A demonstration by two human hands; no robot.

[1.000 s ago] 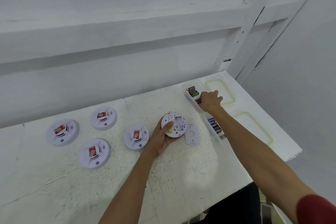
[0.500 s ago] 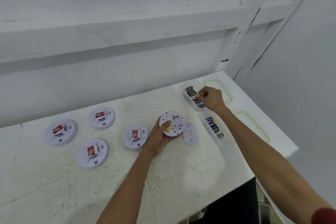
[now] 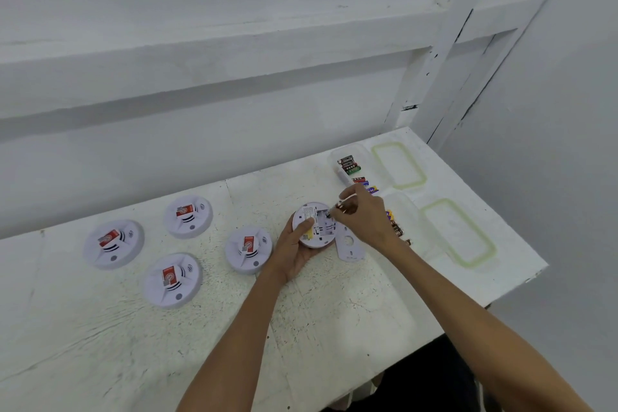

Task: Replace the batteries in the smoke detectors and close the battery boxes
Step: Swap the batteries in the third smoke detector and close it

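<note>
My left hand [image 3: 294, 249] grips a white smoke detector [image 3: 316, 231] turned back side up, its battery compartment open, thumb pressed on its back. My right hand [image 3: 363, 217] pinches a small battery [image 3: 341, 206] and holds its tip at the open compartment. The detector's loose white battery cover [image 3: 349, 244] lies on the table just to its right. Behind my right hand a clear box [image 3: 337, 157] holds several batteries [image 3: 349, 164]. A second clear box holding more batteries [image 3: 396, 227] stands nearer, partly hidden by my right wrist.
Several other smoke detectors lie face up with red labels: one [image 3: 248, 249] beside my left hand, others [image 3: 188, 216], [image 3: 113, 243], [image 3: 172, 279] further left. Two clear lids with green seals [image 3: 399, 164], [image 3: 458, 231] rest near the table's right edge [image 3: 521, 281]. A white wall rises behind.
My right hand has left the far battery box with a battery and come down left to the open detector. My left hand keeps holding the detector in the same place.
</note>
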